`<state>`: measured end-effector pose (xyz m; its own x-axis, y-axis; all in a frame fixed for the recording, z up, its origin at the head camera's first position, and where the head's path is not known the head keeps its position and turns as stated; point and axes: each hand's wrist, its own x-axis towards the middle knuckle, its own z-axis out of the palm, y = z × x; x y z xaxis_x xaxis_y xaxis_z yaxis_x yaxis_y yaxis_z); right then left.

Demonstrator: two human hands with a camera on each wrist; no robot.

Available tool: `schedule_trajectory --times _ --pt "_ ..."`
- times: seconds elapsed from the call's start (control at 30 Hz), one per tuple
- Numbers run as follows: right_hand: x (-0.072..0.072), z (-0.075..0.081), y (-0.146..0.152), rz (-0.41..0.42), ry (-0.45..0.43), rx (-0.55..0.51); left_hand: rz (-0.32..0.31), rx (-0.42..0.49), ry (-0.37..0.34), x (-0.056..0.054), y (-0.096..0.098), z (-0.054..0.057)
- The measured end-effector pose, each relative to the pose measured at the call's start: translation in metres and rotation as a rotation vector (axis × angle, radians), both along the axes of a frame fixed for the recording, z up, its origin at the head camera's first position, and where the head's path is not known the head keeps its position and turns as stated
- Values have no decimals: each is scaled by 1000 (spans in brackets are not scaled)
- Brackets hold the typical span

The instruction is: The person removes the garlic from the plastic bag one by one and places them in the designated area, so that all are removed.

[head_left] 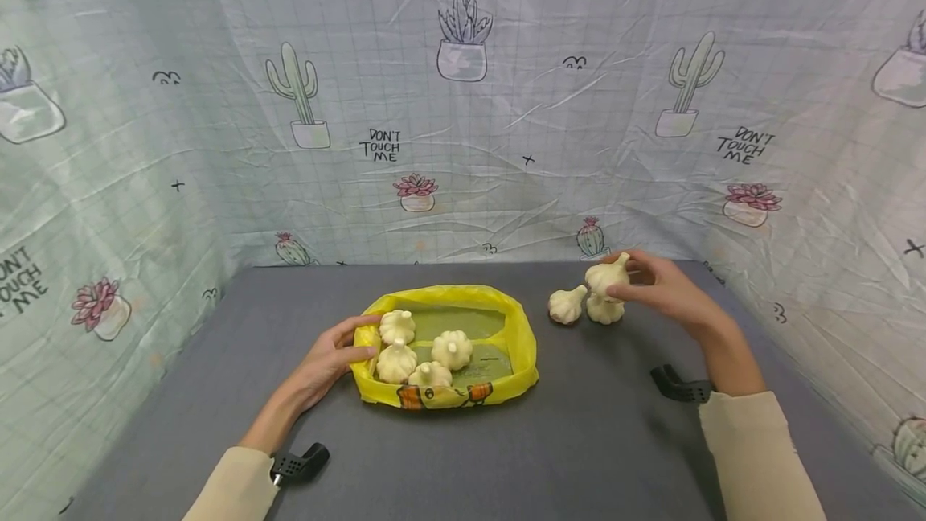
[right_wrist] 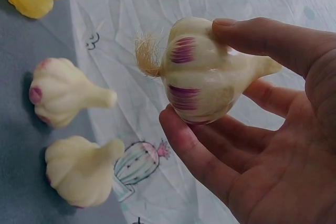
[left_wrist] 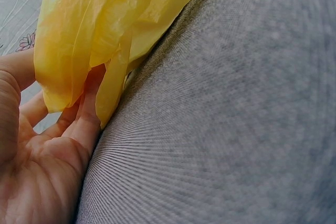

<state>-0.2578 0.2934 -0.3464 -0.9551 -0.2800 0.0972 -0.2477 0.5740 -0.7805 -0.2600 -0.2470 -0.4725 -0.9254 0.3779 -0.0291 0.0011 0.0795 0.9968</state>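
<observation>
My right hand (head_left: 661,288) holds a garlic bulb (head_left: 606,276) between thumb and fingers, above the table. In the right wrist view this bulb (right_wrist: 194,72) shows purple streaks and a tuft of dry roots. Two more garlic bulbs, one on the left (head_left: 567,305) and one on the right (head_left: 604,309), lie on the table below it. At the left end of a yellow plastic bag (head_left: 522,344), my left hand (head_left: 329,360) grips the edge; the bag's folds (left_wrist: 79,40) hang between its thumb and fingers. Inside the wide-mouthed bag sit several garlic bulbs (head_left: 452,350), mostly toward its left side.
The dark grey table (head_left: 463,465) extends around the bag. A pale curtain (head_left: 463,143) printed with cacti encloses the back and both sides. Each wrist wears a black camera mount, one on the left (head_left: 300,465) and one on the right (head_left: 680,386).
</observation>
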Motion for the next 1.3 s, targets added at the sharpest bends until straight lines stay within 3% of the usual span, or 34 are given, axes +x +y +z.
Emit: schedule_trajectory --times 0.73,1.3 --pt "-3 -5 34 -102 -10 -72 18 -34 -2 -3 1 -2" --pt "-15 -35 60 -121 -1 -149 17 -27 -2 -4 0 -3"
